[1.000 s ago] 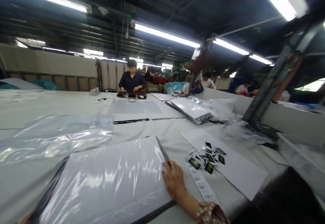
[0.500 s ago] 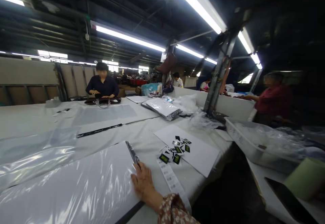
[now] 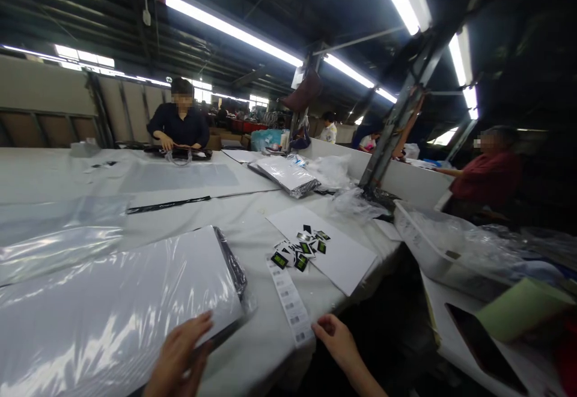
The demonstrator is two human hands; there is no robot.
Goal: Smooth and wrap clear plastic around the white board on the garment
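Two hands at the near edge of a white-covered bench [image 3: 252, 217], one on a bagged pack, one at a label strip.

The left hand [image 3: 180, 355] lies open on the near corner of the plastic-wrapped flat pack [image 3: 117, 301]; its film looks slippery, so gripping the edge seems safest. The right hand [image 3: 336, 340], fingers loosely curled, touches the light, floppy sticker strip [image 3: 288, 301] right of the pack. Wrists are cut off; the print is unreadable.

table cover [image 3: 252, 217]: white | tags [image 3: 300, 247]: black and green | label strip [image 3: 288, 301]: white, printed | sheet [image 3: 347, 256]: white
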